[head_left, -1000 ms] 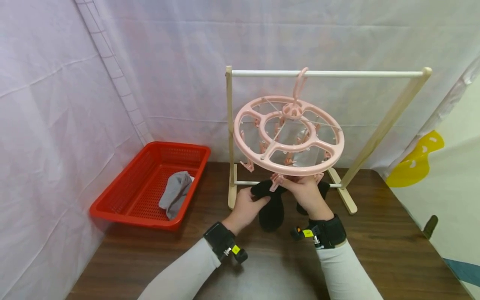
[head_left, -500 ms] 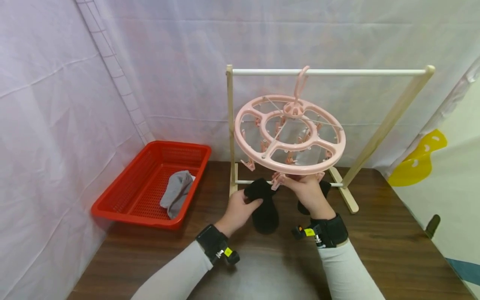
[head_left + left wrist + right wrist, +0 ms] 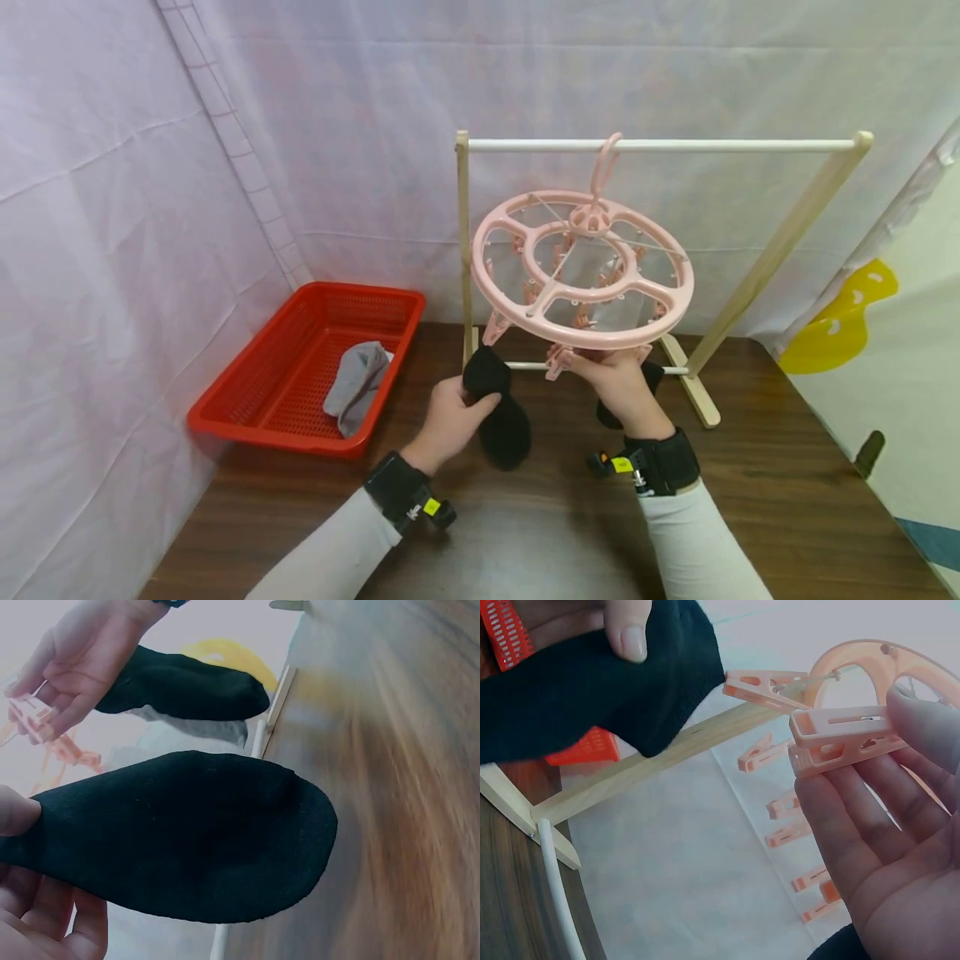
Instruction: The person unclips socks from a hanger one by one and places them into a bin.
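My left hand pinches a black sock between thumb and fingers, its rounded end hanging down. In the right wrist view the sock's upper edge comes close to a pink clothespin. Beneath the front rim of the round pink clip hanger, my right hand holds another clothespin between thumb and fingers. No cloth shows in that clothespin. A second black sock hangs behind the right hand, with a grey cloth partly hidden behind it.
The hanger hooks over the white bar of a wooden-legged stand. On the left, a red basket holds a grey cloth item. A brown tabletop lies beneath. White sheeting rises behind the stand.
My left hand has moved left with the black sock, away from the clothespin in my right hand. The right hand stays nearly in place, holding that clothespin.
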A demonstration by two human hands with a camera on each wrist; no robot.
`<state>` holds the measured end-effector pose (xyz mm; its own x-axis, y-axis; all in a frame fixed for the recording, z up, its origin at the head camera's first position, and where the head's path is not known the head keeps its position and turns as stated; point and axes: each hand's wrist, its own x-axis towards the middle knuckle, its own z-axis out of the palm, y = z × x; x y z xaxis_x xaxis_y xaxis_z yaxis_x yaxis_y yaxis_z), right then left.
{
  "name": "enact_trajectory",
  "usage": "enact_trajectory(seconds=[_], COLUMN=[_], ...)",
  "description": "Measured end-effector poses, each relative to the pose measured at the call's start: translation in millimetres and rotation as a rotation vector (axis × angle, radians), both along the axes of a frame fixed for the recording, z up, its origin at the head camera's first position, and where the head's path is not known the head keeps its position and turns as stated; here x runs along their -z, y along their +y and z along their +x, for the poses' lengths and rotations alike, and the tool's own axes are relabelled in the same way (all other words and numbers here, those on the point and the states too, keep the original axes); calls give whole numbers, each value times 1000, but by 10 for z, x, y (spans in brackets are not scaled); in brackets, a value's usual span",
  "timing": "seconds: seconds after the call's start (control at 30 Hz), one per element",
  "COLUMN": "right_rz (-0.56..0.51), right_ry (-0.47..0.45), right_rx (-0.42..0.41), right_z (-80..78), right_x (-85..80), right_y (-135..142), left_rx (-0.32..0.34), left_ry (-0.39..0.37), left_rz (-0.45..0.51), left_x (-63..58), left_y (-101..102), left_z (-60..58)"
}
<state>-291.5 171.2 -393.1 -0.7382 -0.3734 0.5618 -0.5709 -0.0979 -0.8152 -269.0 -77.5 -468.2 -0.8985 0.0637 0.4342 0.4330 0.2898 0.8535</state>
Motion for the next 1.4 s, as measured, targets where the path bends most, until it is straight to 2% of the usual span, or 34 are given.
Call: enact_trajectory(seconds=[0.23,0.47,0.6,0.7,0.9,1.03,1.17,1.4], right_rz=[33,55,53,49,73,64,58,53], right_ry=[-2,2,4,-12,-18,-28,-36,-36], right_rx=[18,21,22,33,65,61,62,60], right_z=[5,99,97,109,165,114,40,12], right_x=[-13,-143,-145,-156,-217,-158,-69,-34], right_y=[17,-11,-6,-14,-37,-26,-6,3], left_rx=[7,12,-22,-81,-112,-175,-253,-434], left_ry=[45,69,100,134,182,155,129,176], left_rz=[-41,-40,-44,-39,26,98,164,187], left_x=[-58,-114,-361,-600,-829,-935,-990,-898], left_y=[-212,-437,-495,-546,-765,-914,-1058,-1350], left_z=[59,143,271,364,390,399,394,211])
